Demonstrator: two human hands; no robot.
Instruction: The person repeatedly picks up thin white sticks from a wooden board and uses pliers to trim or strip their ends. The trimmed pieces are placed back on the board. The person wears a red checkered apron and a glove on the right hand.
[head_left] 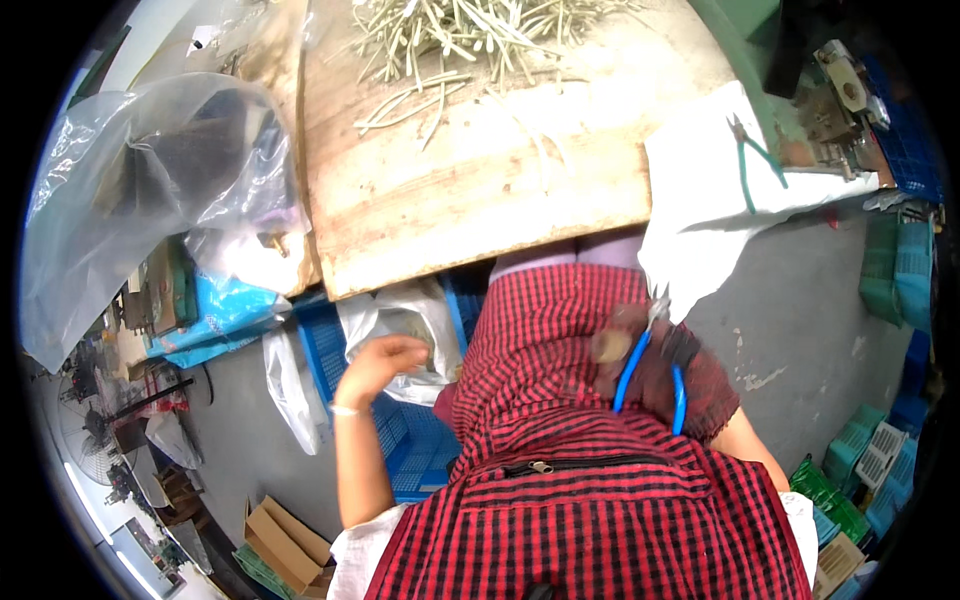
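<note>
My bare left hand (385, 366) hovers by a white plastic bag (405, 312) that lines a blue crate (405, 440) beside my lap. Its fingers stretch out to the right, and nothing shows in them. Over my apron, my right hand (690, 375), in a dark, worn glove, grips pliers with blue handles (632, 372). Their jaws point away from me and the handles stand apart. Motion blurs this hand a little. On the wooden table in front lies a heap of thin, pale, cut strips (480, 35), with several loose ones nearer me.
The wooden table (480, 190) ends just above my lap. A green-handled pair of pliers (755, 165) lies on white cloth (700, 215) to the right. Clear plastic sheeting (160, 170) covers the left side. Baskets (860, 445) stand at right, a cardboard box (285, 545) at lower left.
</note>
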